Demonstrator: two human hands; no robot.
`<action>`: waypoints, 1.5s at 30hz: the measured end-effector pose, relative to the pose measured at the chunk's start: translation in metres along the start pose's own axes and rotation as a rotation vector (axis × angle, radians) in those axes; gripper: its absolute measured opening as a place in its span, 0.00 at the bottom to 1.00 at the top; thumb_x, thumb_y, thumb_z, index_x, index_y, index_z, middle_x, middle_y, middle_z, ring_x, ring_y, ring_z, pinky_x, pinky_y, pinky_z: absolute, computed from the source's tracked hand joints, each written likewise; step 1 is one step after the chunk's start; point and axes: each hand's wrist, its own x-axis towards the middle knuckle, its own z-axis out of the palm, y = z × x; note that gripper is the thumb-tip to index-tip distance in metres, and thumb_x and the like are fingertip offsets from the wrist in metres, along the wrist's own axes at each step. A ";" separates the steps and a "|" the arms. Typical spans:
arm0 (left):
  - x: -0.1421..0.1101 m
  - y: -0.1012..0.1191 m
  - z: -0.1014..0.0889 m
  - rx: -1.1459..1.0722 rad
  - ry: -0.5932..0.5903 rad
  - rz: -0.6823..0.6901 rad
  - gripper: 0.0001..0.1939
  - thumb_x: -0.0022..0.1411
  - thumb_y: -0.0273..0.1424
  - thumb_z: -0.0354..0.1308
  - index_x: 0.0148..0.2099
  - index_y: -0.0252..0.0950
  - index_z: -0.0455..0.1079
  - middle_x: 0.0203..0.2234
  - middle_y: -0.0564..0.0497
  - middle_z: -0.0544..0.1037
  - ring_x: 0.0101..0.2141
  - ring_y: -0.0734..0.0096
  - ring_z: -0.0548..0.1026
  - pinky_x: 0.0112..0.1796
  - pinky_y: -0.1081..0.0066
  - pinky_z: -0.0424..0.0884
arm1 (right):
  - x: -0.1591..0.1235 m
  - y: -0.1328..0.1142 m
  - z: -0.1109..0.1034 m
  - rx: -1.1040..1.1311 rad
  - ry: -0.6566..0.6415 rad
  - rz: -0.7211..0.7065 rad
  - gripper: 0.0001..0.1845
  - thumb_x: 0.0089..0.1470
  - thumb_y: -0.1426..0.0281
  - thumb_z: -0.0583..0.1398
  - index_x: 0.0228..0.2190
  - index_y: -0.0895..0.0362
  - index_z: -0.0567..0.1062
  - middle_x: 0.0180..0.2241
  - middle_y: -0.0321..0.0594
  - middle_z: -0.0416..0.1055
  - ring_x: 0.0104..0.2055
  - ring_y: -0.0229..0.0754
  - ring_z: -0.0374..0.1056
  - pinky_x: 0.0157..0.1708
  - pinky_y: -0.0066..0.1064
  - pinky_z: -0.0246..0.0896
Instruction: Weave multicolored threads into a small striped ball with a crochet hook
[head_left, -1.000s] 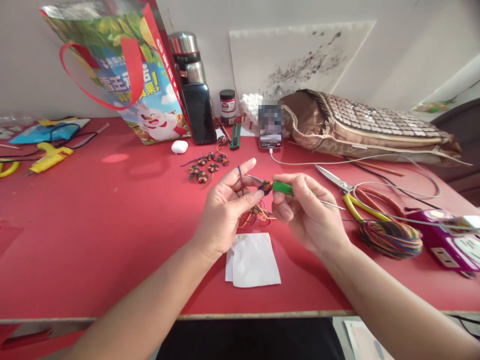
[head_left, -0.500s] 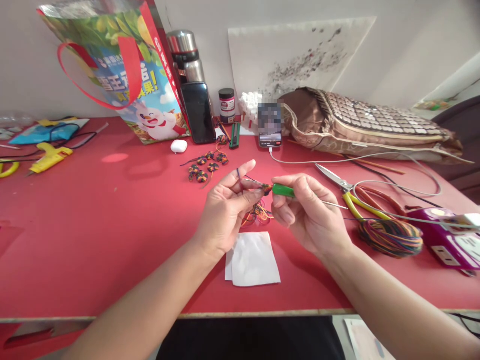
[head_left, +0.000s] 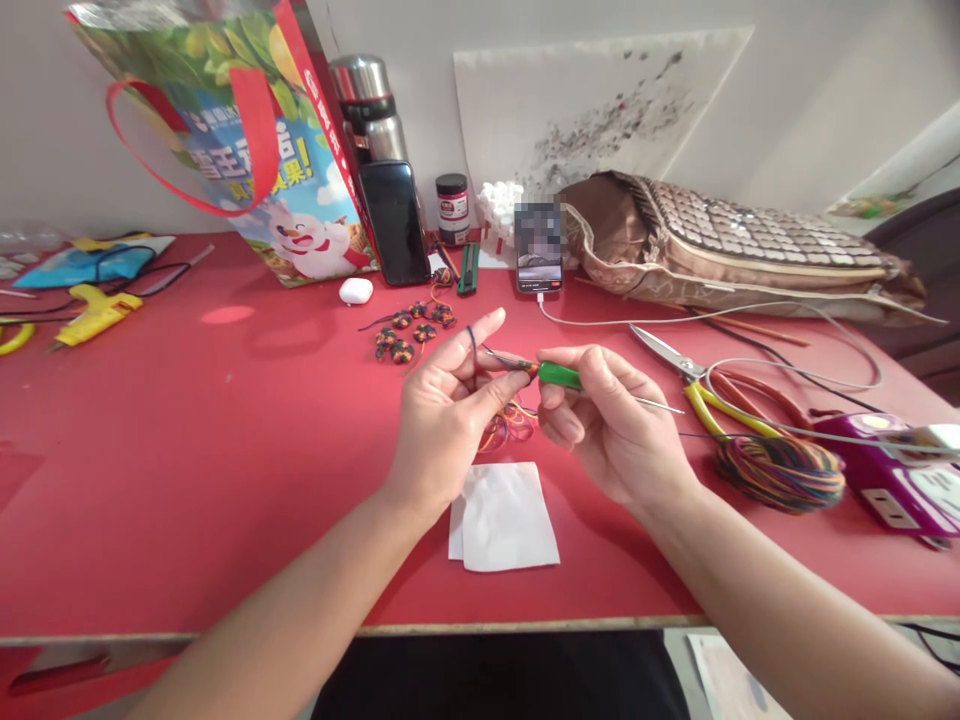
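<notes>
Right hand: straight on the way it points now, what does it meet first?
Likely the yarn piece pinched in the left hand, just past the green handle that the right hand holds; then the left hand itself. Depth is hard to judge here.

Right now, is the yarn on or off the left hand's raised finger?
On: a dark strand of yarn crosses the left hand's raised finger. Whether it wraps fully round, I cannot tell.

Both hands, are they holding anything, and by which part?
The right hand holds the green-handled hook by its handle; the left hand pinches a small multicolored yarn piece, exact spot hidden.
</notes>
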 end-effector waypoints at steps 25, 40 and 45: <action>0.000 -0.003 0.003 -0.087 0.039 -0.149 0.40 0.52 0.25 0.81 0.67 0.38 0.77 0.30 0.59 0.82 0.33 0.76 0.80 0.39 0.75 0.76 | -0.019 0.013 0.009 -0.499 0.147 -0.410 0.17 0.69 0.50 0.67 0.44 0.50 0.83 0.29 0.35 0.76 0.26 0.38 0.67 0.28 0.34 0.71; 0.003 0.009 -0.005 -0.075 0.017 -0.084 0.30 0.53 0.23 0.81 0.57 0.41 0.81 0.30 0.59 0.82 0.35 0.74 0.80 0.44 0.71 0.75 | -0.013 0.006 -0.003 -0.252 0.050 -0.258 0.14 0.65 0.54 0.72 0.43 0.51 0.87 0.28 0.35 0.78 0.24 0.37 0.69 0.25 0.35 0.68; 0.004 0.010 -0.008 -0.042 -0.001 -0.067 0.31 0.52 0.24 0.81 0.58 0.41 0.82 0.30 0.58 0.83 0.35 0.74 0.80 0.43 0.70 0.75 | -0.014 0.004 -0.004 -0.253 0.044 -0.264 0.13 0.65 0.55 0.72 0.43 0.50 0.89 0.28 0.35 0.78 0.24 0.36 0.69 0.25 0.33 0.67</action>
